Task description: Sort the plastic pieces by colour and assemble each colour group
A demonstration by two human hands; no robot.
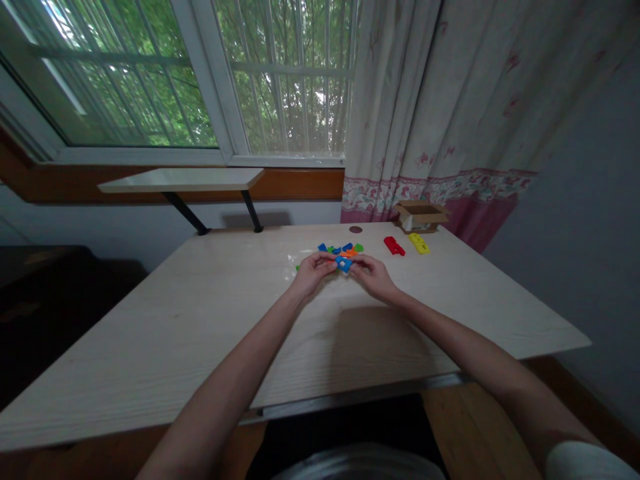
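Blue piece (343,264), one, small, showing a pale spot that may be a hole; held toward the far side of the table (215,320), though whether it touches the top I cannot tell. Contents, left to right: shelf (185,177), white, on dark legs, at the back; plastic (294,260), clear, crumpled, spread beside the left hand; green bit (298,267), just showing past that hand; left hand (314,272), thumb and fingers pinched on the blue piece's left end, anything else caught with it too small to make out; loose pieces (350,253), blue, orange and green, heaped just beyond; right hand (375,277), fingertips set to the opposite end, grip apparently light; disc (355,229), brown, near the back edge; red piece (394,246), lying apart from the heap; yellow piece (419,243), near the red, pierced; box (423,217), cardboard, flaps up, at the back. Step in hand, by my judgement: handling of a single piece, perhaps turning or fitting it. Next move, likewise judged: calls for fingertips of both hands working together, one side steadying while the other adjusts, with the heap left undisturbed.
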